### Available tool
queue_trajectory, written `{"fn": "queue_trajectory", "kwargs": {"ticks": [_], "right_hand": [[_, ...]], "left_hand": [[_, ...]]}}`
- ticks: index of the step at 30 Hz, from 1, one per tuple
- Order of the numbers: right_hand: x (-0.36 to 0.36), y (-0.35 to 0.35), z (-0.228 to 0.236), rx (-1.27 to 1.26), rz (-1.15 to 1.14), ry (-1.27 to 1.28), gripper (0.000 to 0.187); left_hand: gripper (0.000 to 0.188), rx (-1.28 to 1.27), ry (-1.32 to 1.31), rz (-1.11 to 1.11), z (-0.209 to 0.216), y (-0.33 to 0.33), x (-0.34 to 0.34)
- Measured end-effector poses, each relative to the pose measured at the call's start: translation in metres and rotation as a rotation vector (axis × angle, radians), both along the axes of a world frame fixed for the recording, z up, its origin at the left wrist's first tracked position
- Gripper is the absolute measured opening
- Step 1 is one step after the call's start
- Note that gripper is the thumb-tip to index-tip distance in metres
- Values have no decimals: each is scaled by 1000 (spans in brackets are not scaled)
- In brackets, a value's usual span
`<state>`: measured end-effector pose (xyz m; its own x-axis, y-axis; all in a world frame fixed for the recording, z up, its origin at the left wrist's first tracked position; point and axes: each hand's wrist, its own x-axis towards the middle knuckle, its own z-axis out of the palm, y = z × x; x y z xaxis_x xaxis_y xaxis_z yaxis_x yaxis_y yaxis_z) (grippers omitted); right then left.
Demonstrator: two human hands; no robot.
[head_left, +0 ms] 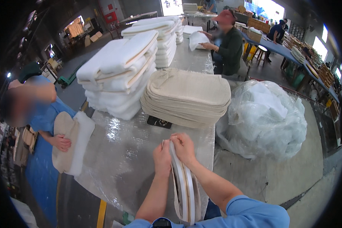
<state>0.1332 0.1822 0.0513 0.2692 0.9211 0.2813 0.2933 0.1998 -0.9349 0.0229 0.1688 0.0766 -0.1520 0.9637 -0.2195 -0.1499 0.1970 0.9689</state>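
Close to my body, a long layered pad point(185, 190) of beige fabric and white padding stands on its edge, so its layers show as curved strips. My left hand point(162, 159) is closed on the beige side at its far end. Right beside it, my right hand point(183, 149) pinches the top of the white layers, fingers bent over the edge. The fingertips hide exactly which layers each hand grips. Just beyond my hands lies a thick stack of beige rounded fabric pieces point(186, 91), with a small dark object point(159, 122) at its near left corner.
Tall piles of folded white padding point(117, 72) stand at the table's point(114, 152) far left. A big plastic-wrapped bundle point(268, 117) sits off the right edge. On the left, a co-worker's hand point(61, 143) rests on a beige piece; another person point(228, 49) handles white padding at the far right.
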Motion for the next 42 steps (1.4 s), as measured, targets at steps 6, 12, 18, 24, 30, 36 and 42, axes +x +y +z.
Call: {"fn": "queue_trajectory", "kwargs": {"ticks": [6, 12, 18, 24, 30, 36, 42], "right_hand": [[-14, -5, 2, 67, 17, 139, 13], [-10, -16, 9, 45, 58, 151, 12], [-2, -20, 8, 59, 71, 227, 12], [48, 8, 16, 159, 371, -108, 15], [68, 38, 47, 34, 733, -192, 27], [66, 31, 40, 13, 684, -195, 14], [20, 0, 28, 201, 334, -53, 4]], "left_hand": [[40, 103, 266, 210, 4, -13, 21], [37, 199, 263, 209, -1, -25, 21], [29, 333, 357, 172, 1, -30, 23], [8, 416, 600, 50, 21, -15, -1], [9, 575, 734, 28, 33, -3, -7], [17, 276, 272, -81, 43, 3, -17], [42, 209, -21, -466, 1, 92, -31]]}}
